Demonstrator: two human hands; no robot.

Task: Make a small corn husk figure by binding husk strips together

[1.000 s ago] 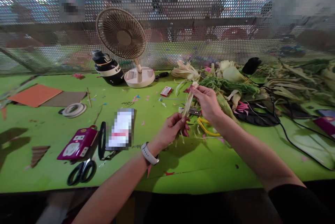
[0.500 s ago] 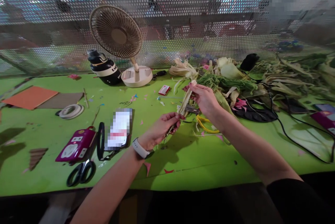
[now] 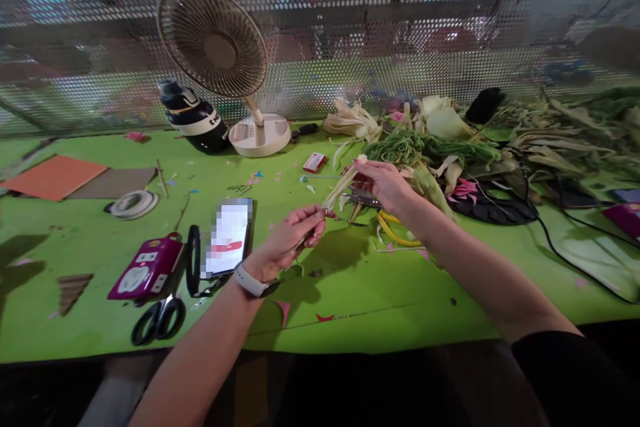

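A pale, dried corn husk strip [image 3: 340,190] stretches at a slant between my two hands, above the green table [image 3: 380,327]. My left hand [image 3: 303,230] pinches its lower end, and the fingers hide part of it. Closed on the upper end is my right hand [image 3: 383,184], farther from me. Just below the right hand lie yellow-handled scissors [image 3: 395,230], partly covered by the hand and husk. Behind it spreads a heap of green strands [image 3: 430,150] with a pale husk bundle [image 3: 353,119] at its left.
A fan [image 3: 260,135] and a dark bottle [image 3: 197,127] stand at the back. To the left lie a phone [image 3: 229,237], a purple pouch [image 3: 145,270], black scissors [image 3: 160,320], a tape roll [image 3: 134,204] and orange paper [image 3: 55,177]. A black cable [image 3: 555,250] trails at right.
My left hand has moved left and slightly up, drawing away from the right hand. The husk between them looks narrower and more stretched out. The view has shifted slightly.
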